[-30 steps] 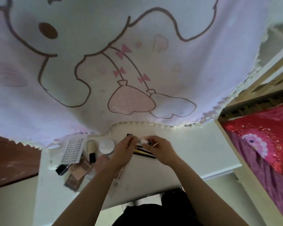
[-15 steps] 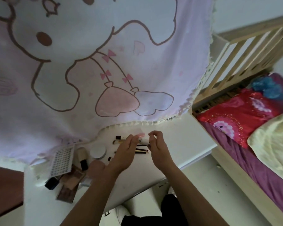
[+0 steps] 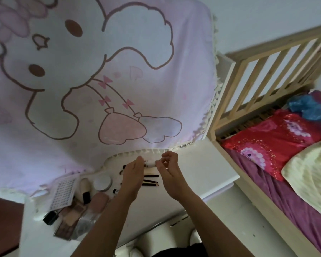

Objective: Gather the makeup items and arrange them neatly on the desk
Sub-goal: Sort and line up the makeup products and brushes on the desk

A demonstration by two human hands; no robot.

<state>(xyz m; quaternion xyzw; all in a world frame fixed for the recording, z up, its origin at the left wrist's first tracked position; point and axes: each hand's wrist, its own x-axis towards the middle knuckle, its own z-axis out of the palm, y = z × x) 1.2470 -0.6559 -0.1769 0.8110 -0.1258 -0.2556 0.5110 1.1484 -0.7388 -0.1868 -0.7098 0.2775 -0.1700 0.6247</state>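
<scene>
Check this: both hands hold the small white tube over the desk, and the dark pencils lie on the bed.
Wrong in one respect: the head view shows the dark pencils lying on the desk, not the bed. Left hand and right hand do hold the small white tube.

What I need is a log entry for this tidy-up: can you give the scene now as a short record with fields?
Left grip: holds one end of a small white tube
Right grip: pinches the tube's other end
Tube: roughly level, between both grips
Pencils: side by side on the desk, partly hidden by the left grip
Pile at the desk's left: round white jar, bottle, palettes, dotted sheet
Backdrop: pink cartoon cloth
</scene>
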